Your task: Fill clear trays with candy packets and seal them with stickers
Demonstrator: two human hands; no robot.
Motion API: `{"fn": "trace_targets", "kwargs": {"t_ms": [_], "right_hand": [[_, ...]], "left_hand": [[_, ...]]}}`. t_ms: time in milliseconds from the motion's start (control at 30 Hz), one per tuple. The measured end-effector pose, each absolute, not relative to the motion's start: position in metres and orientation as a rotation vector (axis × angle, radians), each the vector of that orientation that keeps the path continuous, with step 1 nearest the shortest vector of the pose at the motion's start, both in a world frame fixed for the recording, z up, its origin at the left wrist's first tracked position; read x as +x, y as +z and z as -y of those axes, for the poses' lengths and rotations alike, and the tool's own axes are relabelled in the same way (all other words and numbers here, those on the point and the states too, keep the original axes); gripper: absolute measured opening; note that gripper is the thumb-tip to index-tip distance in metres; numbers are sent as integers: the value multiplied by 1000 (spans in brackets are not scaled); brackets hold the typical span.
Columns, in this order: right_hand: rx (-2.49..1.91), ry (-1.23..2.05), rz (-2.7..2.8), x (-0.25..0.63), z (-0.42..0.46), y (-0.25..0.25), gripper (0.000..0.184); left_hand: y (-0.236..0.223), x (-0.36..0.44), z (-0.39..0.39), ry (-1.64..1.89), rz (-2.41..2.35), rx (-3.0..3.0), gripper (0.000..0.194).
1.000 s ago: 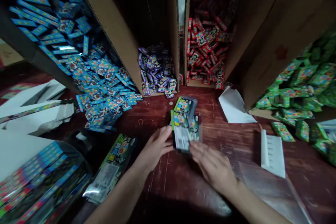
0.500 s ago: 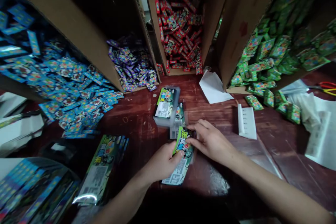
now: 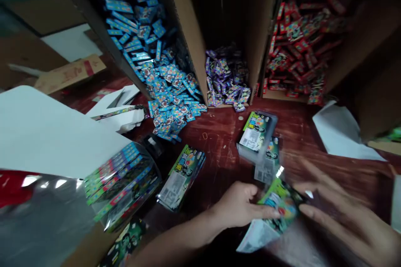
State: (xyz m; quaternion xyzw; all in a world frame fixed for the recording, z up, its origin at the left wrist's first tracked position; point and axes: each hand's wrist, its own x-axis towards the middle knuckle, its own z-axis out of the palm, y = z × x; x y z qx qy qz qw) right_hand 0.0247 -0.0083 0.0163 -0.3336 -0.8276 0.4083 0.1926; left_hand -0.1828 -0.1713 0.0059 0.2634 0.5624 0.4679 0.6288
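Note:
My left hand [image 3: 246, 206] grips a flat green-and-black printed packet [image 3: 283, 206], with the thumb and fingers across its left side. The packet is bent, and its pale lower end points toward me. At its right edge is my right hand [image 3: 341, 212], blurred by motion. Its thumb and one finger are closed around the packet's upper right corner, while another finger is stretched out. Just beyond the packet, a clear plastic case [image 3: 257, 135] with a matching printed card on top overlaps another printed packet [image 3: 268, 160] on the dark red table.
Tall cardboard boxes hold small blue packs [image 3: 169, 91], purple packs [image 3: 228, 77] and red packs [image 3: 297, 58]. Left of my hands lie a stack of printed packets [image 3: 181, 177] and a bundle of packs in clear plastic [image 3: 125, 179]. White paper [image 3: 341, 131] lies right.
The view has swung left, so the boxes and both hands appear farther right. The packet is now more bent in my left hand. My right hand has become blurred, one finger straightened.

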Motion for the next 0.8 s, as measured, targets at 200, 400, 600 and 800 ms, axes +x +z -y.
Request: {"fn": "trace_targets", "kwargs": {"t_ms": [200,400,600,800], "right_hand": [[-1064,1436,2118,-37,63,-3,51],[-1111,1553,1950,-67,92,-22,49],[-1234,1213,1956,-77,90,-53,40],[-1227,1104,2172,-78,79,-62,34]], "left_hand": [[-7,-191,165,1302,-1594,647,35],[-14,-201,163,1464,-1613,406,37],[-18,-193,167,1449,-1820,528,34],[8,-219,185,1045,-2166,1014,67]]}}
